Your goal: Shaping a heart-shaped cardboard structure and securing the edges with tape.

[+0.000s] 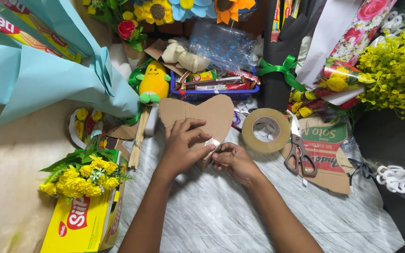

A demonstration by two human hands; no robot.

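A heart-shaped piece of brown cardboard (212, 115) lies on the white marbled sheet (221, 215). My left hand (183, 145) rests flat on its lower part, fingers pressing it down. My right hand (233, 159) pinches a small strip of clear tape (212, 144) at the heart's lower edge, right beside the left fingertips. A roll of clear tape (266, 130) sits just right of the heart. Scissors with brown handles (298, 150) lie beyond the roll on a flattened carton (326, 140).
A blue basket (212, 93) of snack bars stands behind the heart. A yellow plush toy (153, 82) and wooden skewers (139, 138) are at left, with yellow artificial flowers (85, 173) on a yellow box (78, 225). Teal wrapping paper (38, 70) fills the upper left.
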